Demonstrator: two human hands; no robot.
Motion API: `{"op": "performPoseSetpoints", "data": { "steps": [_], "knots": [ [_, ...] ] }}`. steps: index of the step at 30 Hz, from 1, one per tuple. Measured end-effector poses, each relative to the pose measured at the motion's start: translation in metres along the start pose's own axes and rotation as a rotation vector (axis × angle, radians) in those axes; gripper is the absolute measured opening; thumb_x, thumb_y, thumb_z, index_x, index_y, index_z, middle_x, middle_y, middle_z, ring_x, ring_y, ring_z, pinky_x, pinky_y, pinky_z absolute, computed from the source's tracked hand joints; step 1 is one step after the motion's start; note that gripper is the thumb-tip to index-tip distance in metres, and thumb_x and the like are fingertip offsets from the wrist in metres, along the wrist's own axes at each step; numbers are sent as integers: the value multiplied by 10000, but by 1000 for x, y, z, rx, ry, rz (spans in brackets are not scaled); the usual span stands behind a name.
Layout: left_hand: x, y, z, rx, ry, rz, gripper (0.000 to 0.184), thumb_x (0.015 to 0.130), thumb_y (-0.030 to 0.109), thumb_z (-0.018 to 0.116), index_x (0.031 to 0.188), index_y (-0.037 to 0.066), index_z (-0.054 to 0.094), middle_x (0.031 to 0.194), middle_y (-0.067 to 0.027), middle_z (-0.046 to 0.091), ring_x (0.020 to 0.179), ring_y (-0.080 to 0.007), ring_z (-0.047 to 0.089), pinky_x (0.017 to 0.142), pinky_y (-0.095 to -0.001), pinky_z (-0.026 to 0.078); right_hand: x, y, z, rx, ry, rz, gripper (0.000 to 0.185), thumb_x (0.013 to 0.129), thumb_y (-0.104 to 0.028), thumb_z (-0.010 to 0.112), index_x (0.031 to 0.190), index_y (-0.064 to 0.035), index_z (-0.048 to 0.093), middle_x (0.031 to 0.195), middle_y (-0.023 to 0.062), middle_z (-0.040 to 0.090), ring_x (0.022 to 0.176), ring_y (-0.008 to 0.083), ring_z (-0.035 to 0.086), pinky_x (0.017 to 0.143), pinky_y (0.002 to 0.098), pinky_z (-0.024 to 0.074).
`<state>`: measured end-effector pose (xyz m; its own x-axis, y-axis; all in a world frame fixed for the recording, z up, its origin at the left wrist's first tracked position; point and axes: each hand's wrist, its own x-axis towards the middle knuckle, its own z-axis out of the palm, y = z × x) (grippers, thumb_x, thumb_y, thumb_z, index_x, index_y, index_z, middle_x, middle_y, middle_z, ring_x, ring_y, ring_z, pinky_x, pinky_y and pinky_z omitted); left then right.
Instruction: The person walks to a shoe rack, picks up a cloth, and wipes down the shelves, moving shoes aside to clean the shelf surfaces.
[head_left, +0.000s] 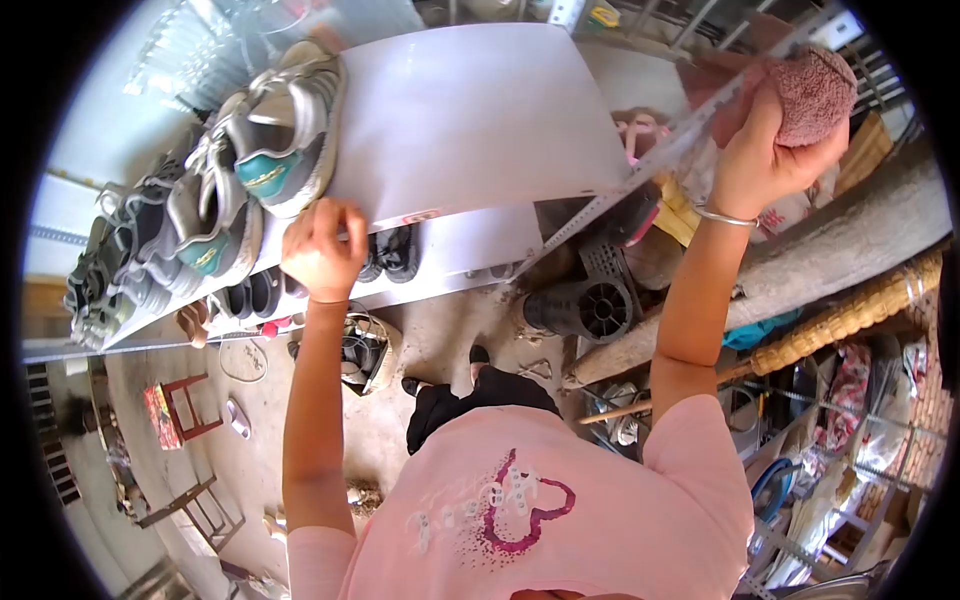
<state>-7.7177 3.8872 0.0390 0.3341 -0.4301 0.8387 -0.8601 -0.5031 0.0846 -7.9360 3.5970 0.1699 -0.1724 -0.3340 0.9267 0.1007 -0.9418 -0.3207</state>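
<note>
A pinkish-brown cloth is bunched in my right hand, raised at the upper right beside the metal upright of the shelf. My left hand rests at the front edge of the white shelf board, its fingers curled; what it grips, if anything, is hidden. Just behind that hand stands a grey and white sneaker with a teal heel. A similar sneaker is to its left, with more shoes in a row further along the board.
Dark shoes stand on the lower shelf. A basket, a red stool and a slipper are on the floor. To the right are a thick pole, a yellow wrapped pole and a cluttered metal rack.
</note>
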Motion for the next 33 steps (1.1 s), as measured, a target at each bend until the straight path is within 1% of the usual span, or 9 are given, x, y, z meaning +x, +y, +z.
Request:
{"op": "performPoseSetpoints", "data": {
  "steps": [2, 3, 6, 9, 12, 15, 25, 29, 33],
  "knots": [
    [1, -1, 1, -8, 17, 31, 148, 729, 131, 640, 649, 132, 515, 583, -18, 523, 525, -224, 544, 524, -341, 433, -6, -1, 14, -269, 65, -325, 463, 726, -1, 653, 1178, -12, 557, 1119, 142, 543, 1006, 305, 528, 969, 421, 369],
    [-1, -4, 3, -16, 20, 24, 161, 725, 127, 640, 644, 132, 501, 590, -18, 527, 525, -223, 542, 523, -342, 431, -17, -7, 16, -245, 66, -328, 463, 726, -1, 653, 1178, -12, 557, 1119, 142, 543, 1006, 305, 528, 969, 421, 369],
    [-2, -4, 3, -16, -2, -5, 159, 718, 128, 640, 643, 134, 501, 595, -19, 536, 527, -222, 547, 526, -340, 434, -86, -35, 12, -483, -677, -249, 405, 719, -35, 623, 1122, -76, 625, 1166, 173, 541, 1034, 373, 516, 981, 442, 362],
    [-1, -3, 1, -34, 5, -9, 138, 707, 128, 644, 652, 134, 517, 597, -22, 541, 522, -226, 547, 517, -336, 430, -142, -44, 43, 98, -1057, 51, 342, 795, -100, 569, 1131, -123, 631, 1192, 146, 557, 1137, 365, 511, 969, 444, 395],
    [-3, -6, 5, -34, 34, 2, 148, 681, 122, 653, 645, 130, 509, 579, -20, 518, 505, -224, 527, 503, -331, 417, -127, -43, 64, 134, -1216, -17, 463, 737, 29, 528, 1184, -69, 599, 1261, 139, 529, 1235, 319, 469, 985, 384, 422],
    [-2, -7, 6, -21, 43, 8, 156, 669, 121, 659, 646, 132, 505, 575, -19, 511, 500, -220, 519, 498, -328, 413, -130, -33, 91, 44, -1220, -45, 330, 836, -133, 558, 1162, -134, 608, 1219, 102, 559, 1154, 283, 534, 930, 392, 462],
    [-1, -8, 3, -27, 62, 45, 121, 686, 113, 645, 659, 126, 529, 581, -20, 526, 498, -228, 520, 487, -327, 406, -146, 7, 180, -30, -1166, -164, 361, 822, -155, 570, 1183, -136, 579, 1207, 62, 568, 1107, 261, 543, 888, 382, 484],
    [-3, -8, 4, -12, 62, 37, 115, 696, 129, 649, 669, 125, 537, 594, -21, 536, 507, -229, 527, 496, -327, 412, -141, -25, 130, 123, -1194, -332, 337, 814, -162, 589, 1149, -140, 619, 1194, 69, 576, 1073, 278, 552, 854, 383, 488],
    [-3, -8, 2, -11, 43, 22, 140, 684, 144, 656, 671, 131, 517, 598, -18, 526, 518, -226, 530, 500, -334, 415, -124, -69, 52, 262, -1315, -111, 278, 794, -100, 615, 1067, -132, 649, 1165, 81, 586, 1120, 279, 544, 851, 370, 491]
  ]
}}
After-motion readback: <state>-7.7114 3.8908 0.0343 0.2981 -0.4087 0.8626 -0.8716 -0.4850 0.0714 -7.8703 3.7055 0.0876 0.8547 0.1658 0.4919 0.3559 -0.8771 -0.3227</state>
